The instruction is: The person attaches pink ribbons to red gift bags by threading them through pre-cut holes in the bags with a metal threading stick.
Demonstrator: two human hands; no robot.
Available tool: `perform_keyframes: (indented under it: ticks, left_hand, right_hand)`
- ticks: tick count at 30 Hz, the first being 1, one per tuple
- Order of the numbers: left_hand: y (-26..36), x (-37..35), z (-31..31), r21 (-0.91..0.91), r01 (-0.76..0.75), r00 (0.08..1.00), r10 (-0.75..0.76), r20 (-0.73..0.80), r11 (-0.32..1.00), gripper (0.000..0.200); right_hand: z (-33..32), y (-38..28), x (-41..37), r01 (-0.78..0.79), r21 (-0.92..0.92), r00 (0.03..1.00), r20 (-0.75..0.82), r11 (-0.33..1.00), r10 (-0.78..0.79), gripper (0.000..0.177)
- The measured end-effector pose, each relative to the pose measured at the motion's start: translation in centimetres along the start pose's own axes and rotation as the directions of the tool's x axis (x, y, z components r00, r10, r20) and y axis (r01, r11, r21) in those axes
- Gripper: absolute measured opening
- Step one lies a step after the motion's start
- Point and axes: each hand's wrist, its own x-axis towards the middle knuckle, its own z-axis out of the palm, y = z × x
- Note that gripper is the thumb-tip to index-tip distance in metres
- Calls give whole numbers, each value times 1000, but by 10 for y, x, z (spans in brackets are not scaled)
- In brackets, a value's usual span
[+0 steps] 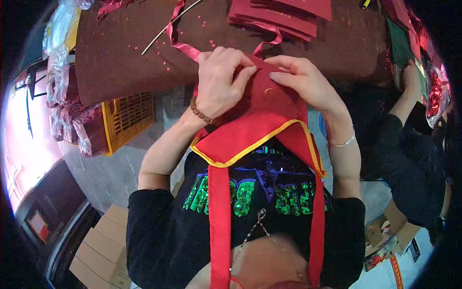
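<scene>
My left hand [220, 79] is closed, thumb and fingers pinching the upper edge of a dark red flat piece [262, 79] near the table's edge. On the other side of that edge my right hand [308, 83] pinches it too, thumb on top. A pink-red ribbon [185, 48] runs out from beside my left hand, and another stretch of ribbon loops up near my right fingers. The piece hangs in front of a red apron [236, 139] with yellow trim. Where the piece ends and the apron begins is hard to tell.
The brown-covered table [120, 62] carries a stack of dark red flat pieces [288, 17], a thin metal rod [166, 31] and small red specks. A yellow crate [127, 120] stands at left. Cardboard [103, 245] lies lower left. Another person's arm [409, 91] is at right.
</scene>
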Motion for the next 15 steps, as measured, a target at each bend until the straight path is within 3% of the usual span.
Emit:
perform_keyframes:
  ticks: [5,9,12,15]
  left_hand:
    - [-8,-1,-1,-32,11,1000,-11,4,999,10]
    - [-6,-2,0,23,32,998,-31,-46,999,10]
    - [2,-2,1,31,-8,1000,9,-13,999,9]
    - [0,0,-1,17,2,1000,-2,27,1000,10]
  right_hand:
    - [-4,-5,-4,-101,103,994,40,989,98,34]
    - [-3,-2,-2,-93,124,995,39,988,89,33]
    - [0,-5,-2,-59,62,998,36,996,57,32]
    - [1,-5,-2,-58,128,998,35,990,54,32]
